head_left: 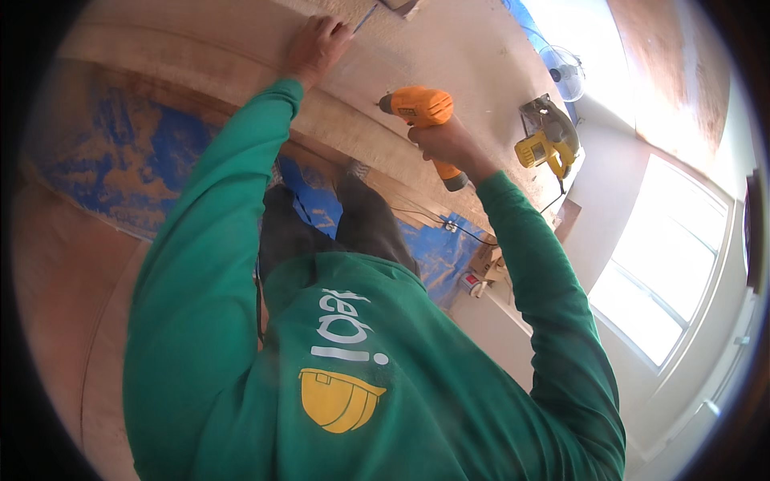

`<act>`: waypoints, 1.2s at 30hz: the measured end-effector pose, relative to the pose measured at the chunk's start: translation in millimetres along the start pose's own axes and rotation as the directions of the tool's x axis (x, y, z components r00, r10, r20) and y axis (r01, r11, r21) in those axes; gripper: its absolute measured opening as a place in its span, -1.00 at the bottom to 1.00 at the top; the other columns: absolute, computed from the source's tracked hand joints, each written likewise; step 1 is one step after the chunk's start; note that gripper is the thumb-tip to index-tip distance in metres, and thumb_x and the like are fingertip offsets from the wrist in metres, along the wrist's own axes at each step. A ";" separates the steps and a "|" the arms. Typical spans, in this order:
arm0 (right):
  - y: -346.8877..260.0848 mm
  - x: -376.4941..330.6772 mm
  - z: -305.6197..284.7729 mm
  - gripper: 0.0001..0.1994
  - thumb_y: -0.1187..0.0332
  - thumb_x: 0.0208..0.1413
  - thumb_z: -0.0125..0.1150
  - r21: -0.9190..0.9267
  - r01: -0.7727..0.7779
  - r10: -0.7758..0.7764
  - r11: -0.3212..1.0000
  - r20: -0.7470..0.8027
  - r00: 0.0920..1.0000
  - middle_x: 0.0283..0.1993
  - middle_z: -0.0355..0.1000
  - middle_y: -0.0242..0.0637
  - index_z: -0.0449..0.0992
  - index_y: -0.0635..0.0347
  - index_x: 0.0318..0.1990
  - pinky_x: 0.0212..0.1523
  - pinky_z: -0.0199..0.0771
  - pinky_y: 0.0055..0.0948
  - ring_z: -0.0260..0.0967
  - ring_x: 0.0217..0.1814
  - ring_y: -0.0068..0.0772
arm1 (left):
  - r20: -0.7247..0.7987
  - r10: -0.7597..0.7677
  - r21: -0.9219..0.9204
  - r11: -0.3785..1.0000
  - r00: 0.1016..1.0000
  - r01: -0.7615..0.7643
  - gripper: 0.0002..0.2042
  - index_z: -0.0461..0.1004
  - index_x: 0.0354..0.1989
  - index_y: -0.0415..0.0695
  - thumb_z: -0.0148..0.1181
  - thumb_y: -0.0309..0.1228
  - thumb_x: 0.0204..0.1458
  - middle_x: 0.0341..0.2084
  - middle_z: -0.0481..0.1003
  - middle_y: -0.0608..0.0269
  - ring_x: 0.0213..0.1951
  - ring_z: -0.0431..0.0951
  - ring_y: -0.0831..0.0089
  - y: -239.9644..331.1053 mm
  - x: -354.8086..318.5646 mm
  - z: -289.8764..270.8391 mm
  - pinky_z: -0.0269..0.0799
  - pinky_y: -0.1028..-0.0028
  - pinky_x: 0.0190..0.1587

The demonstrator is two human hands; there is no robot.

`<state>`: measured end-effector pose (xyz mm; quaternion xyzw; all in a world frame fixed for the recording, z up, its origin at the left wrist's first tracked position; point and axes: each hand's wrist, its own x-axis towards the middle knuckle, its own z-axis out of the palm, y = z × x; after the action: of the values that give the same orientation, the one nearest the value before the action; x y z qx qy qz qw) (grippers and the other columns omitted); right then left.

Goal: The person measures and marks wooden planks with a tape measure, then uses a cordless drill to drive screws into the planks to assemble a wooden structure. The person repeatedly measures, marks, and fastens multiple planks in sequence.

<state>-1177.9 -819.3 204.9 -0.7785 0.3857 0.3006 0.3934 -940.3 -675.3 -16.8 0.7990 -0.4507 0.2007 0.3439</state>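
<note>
My right hand (449,144) is wrapped round the grip of an orange cordless drill (423,105). The drill's dark nose points left, just above a dusty tan wooden board (473,48). Farther left and forward, my left hand (319,50) rests on the board with its fingers curled. A thin blue strip (365,18) runs out beside those fingertips; whether it is a held stick or a mark on the wood I cannot tell. What the curled fingers hold, if anything, is hidden.
A yellow circular saw (550,140) sits at the board's right end, its cord trailing down. Behind it stands a fan (563,74). Dusty blue sheeting (152,152) covers the floor below the board. A black cable (421,215) and a small can (471,282) lie near my legs.
</note>
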 end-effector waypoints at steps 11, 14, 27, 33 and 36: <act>32.5 -37.7 35.7 -0.71 0.33 0.14 0.29 -0.006 0.145 -0.140 0.989 -0.305 0.942 -0.15 0.71 0.00 0.69 0.30 -0.06 -0.07 0.68 -0.21 0.72 -0.14 -0.12 | 0.061 0.101 0.094 0.990 0.993 -0.106 -0.87 0.60 -0.14 0.06 0.40 -0.29 0.23 -0.08 0.52 0.26 0.00 0.57 0.05 7.8 9.7 1.6 0.61 0.08 -0.01; 92.9 -100.9 93.0 -0.65 0.47 0.16 0.28 0.256 0.473 -0.293 0.843 -0.518 0.803 -0.14 0.68 -0.07 0.63 0.27 0.11 -0.01 0.67 -0.27 0.68 -0.13 -0.18 | 0.155 0.106 0.144 0.981 0.982 -0.129 -0.86 0.60 -0.14 0.06 0.41 -0.27 0.22 -0.08 0.52 0.24 0.00 0.57 0.05 7.0 7.1 4.1 0.60 0.05 -0.01; 445.6 -370.2 425.2 -0.63 0.46 0.16 0.41 0.986 0.024 0.703 0.163 -0.134 0.699 -0.29 0.53 -0.34 0.55 0.21 0.12 -0.40 0.65 -0.30 0.55 -0.39 -0.41 | 0.557 -0.671 -0.267 0.414 0.490 0.870 -0.58 0.51 -0.09 -0.25 0.16 -0.04 0.47 -0.42 0.42 0.26 -0.43 0.46 0.43 140.8 -295.5 -188.1 0.49 0.32 -0.34; 534.5 -425.2 490.2 -0.72 0.47 0.16 0.41 0.992 0.105 0.698 0.070 -0.124 0.706 -0.34 0.51 -0.34 0.58 0.24 0.02 -0.44 0.63 -0.30 0.52 -0.45 -0.41 | 0.604 -0.795 0.083 -0.005 -0.054 0.997 -0.57 0.53 -0.04 -0.24 0.28 -0.02 0.39 -0.43 0.51 0.20 -0.41 0.56 0.27 202.4 -438.2 -196.5 0.57 0.28 -0.37; 557.0 -444.5 499.6 -0.72 0.46 0.16 0.41 0.983 0.180 0.714 0.028 -0.145 0.685 -0.36 0.51 -0.33 0.58 0.25 0.02 -0.44 0.64 -0.30 0.52 -0.47 -0.40 | 0.775 -0.619 0.431 0.667 0.129 0.608 -0.56 0.55 -0.02 -0.27 0.29 -0.03 0.40 -0.36 0.57 0.15 -0.31 0.62 0.28 204.9 -444.4 -169.4 0.61 0.25 -0.30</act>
<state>-1958.3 -454.5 81.1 -0.2511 0.7402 -0.2448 0.5736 -1346.1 -366.1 -105.9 0.8902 -0.1897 -0.4014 0.1025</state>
